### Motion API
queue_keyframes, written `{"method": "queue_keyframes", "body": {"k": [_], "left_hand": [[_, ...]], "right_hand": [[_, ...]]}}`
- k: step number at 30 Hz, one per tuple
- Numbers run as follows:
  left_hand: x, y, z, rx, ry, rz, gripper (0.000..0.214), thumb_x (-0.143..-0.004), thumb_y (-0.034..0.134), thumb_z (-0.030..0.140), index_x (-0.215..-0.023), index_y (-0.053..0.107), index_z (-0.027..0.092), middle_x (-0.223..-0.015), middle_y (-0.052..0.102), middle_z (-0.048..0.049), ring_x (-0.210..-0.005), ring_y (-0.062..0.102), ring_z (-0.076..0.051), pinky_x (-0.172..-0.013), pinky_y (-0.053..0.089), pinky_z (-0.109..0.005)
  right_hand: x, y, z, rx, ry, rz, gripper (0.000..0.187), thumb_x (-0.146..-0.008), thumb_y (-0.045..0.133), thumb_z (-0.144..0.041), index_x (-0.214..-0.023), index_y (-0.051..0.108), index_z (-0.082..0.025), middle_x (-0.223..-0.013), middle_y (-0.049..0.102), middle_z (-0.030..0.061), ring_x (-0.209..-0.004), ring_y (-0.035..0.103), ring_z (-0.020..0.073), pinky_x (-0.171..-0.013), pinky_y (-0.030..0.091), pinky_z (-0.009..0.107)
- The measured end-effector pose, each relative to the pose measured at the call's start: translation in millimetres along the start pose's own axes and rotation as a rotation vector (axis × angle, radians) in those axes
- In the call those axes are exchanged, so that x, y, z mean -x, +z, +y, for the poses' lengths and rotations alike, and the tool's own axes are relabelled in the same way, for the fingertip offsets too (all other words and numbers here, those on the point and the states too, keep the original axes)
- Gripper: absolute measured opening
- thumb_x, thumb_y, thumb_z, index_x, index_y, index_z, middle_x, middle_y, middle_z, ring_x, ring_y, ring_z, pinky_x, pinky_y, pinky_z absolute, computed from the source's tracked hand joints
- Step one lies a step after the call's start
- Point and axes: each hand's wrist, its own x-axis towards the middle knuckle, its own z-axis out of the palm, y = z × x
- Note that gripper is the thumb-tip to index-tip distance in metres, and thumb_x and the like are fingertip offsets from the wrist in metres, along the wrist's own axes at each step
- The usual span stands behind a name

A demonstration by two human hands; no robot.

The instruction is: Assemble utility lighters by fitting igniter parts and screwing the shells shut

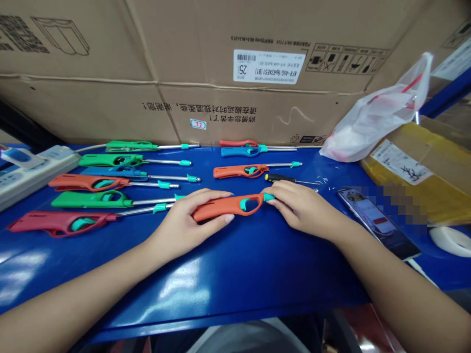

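My left hand [180,228] is wrapped round the handle of an orange gas lighter [224,208] with a teal trigger, held level just above the blue table [235,274]. At the lighter's front end, my right hand [303,211] pinches a small teal piece [268,197] between thumb and fingers. The lighter's metal tube is mostly hidden behind the right hand. Just beyond that hand lies a screwdriver [279,178] with a black and yellow handle. Another orange lighter [239,170] rests beyond it, with a blue lighter [241,151] and a red lighter [239,143] farther back.
Several lighters, among them a green lighter [91,199] and a red lighter [66,223], lie in a column at left beside a white power strip [33,171]. Small white bits [324,181], a phone [375,220], a plastic bag [375,122] and a taped parcel [434,171] lie right. A large carton [206,59] stands behind.
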Motion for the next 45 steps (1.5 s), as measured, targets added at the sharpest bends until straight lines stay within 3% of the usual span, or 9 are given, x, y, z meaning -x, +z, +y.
{"method": "queue_keyframes", "body": {"k": [3,8,12,16,19,27,31,38,45], "left_hand": [[1,-3.2,0,-0.191,0.217,0.048,0.034,-0.085,0.079,0.036,-0.116,0.076,0.022,-0.11,0.078,-0.0037,-0.098,0.073,-0.018,-0.091,0.056,-0.026],[4,-6.9,3,-0.21,0.239,0.019,0.024,-0.089,0.075,0.036,-0.109,0.079,0.021,-0.102,0.082,-0.0023,-0.083,0.076,-0.016,-0.076,0.057,-0.02],[3,-6.5,4,-0.094,0.114,-0.044,0.023,-0.089,0.074,0.039,-0.103,0.081,0.022,-0.089,0.082,-0.0003,-0.071,0.073,-0.014,-0.066,0.056,-0.018],[2,-5.5,8,0.045,-0.135,-0.121,0.031,-0.089,0.07,0.048,-0.089,0.081,0.019,-0.06,0.071,0.0023,-0.042,0.053,-0.008,-0.041,0.043,-0.017],[3,-4.0,14,0.094,-0.235,-0.127,0.035,-0.088,0.07,0.051,-0.086,0.08,0.018,-0.056,0.066,0.0028,-0.039,0.046,-0.007,-0.037,0.038,-0.016],[4,-3.9,14,0.093,-0.177,-0.127,0.033,-0.088,0.071,0.051,-0.088,0.081,0.019,-0.055,0.065,0.0029,-0.04,0.047,-0.008,-0.038,0.038,-0.018],[2,-4.0,7,0.088,-0.145,-0.137,0.035,-0.087,0.071,0.05,-0.099,0.082,0.018,-0.06,0.069,0.0012,-0.043,0.051,-0.009,-0.04,0.04,-0.018],[-1,-4.0,-3,-0.062,0.085,-0.119,0.03,-0.089,0.073,0.043,-0.11,0.08,0.022,-0.097,0.081,-0.0037,-0.079,0.072,-0.017,-0.075,0.057,-0.023],[0,-4.6,-5,-0.138,0.155,-0.122,0.028,-0.091,0.072,0.04,-0.111,0.079,0.022,-0.102,0.081,-0.0038,-0.083,0.075,-0.019,-0.08,0.057,-0.025]], "right_hand": [[1,-1,-1,-0.037,-0.011,0.006,0.024,-0.104,0.05,-0.024,-0.119,0.067,-0.016,-0.109,0.071,0.0107,-0.099,0.068,0.025,-0.085,0.055,0.038],[2,-2,-1,0.007,-0.095,0.085,0.025,-0.105,0.05,-0.027,-0.113,0.07,-0.015,-0.106,0.075,0.0111,-0.095,0.071,0.0241,-0.082,0.056,0.036],[3,2,-1,0.042,-0.128,0.093,0.022,-0.103,0.051,-0.024,-0.109,0.07,-0.014,-0.102,0.076,0.0109,-0.091,0.072,0.0239,-0.078,0.057,0.034],[4,8,-1,0.068,-0.177,0.165,0.02,-0.102,0.052,-0.021,-0.106,0.071,-0.013,-0.098,0.077,0.012,-0.086,0.072,0.0227,-0.072,0.056,0.032],[4,12,-1,0.072,-0.182,0.192,0.019,-0.101,0.053,-0.02,-0.105,0.07,-0.013,-0.095,0.076,0.0112,-0.082,0.071,0.0217,-0.07,0.055,0.031],[4,13,-8,0.1,-0.189,0.219,0.019,-0.1,0.05,-0.016,-0.102,0.069,-0.012,-0.084,0.072,0.0103,-0.075,0.066,0.0209,-0.067,0.054,0.032],[4,10,-9,0.135,-0.213,0.245,0.021,-0.101,0.048,-0.016,-0.105,0.069,-0.012,-0.086,0.073,0.0115,-0.077,0.067,0.0221,-0.068,0.054,0.034],[4,12,-5,0.129,-0.188,0.225,0.019,-0.099,0.052,-0.015,-0.104,0.07,-0.01,-0.087,0.073,0.0108,-0.079,0.067,0.0222,-0.071,0.053,0.033],[4,11,-5,0.138,-0.126,0.133,0.021,-0.101,0.048,-0.018,-0.1,0.069,-0.016,-0.092,0.075,0.0096,-0.08,0.067,0.0205,-0.069,0.048,0.03]]}}
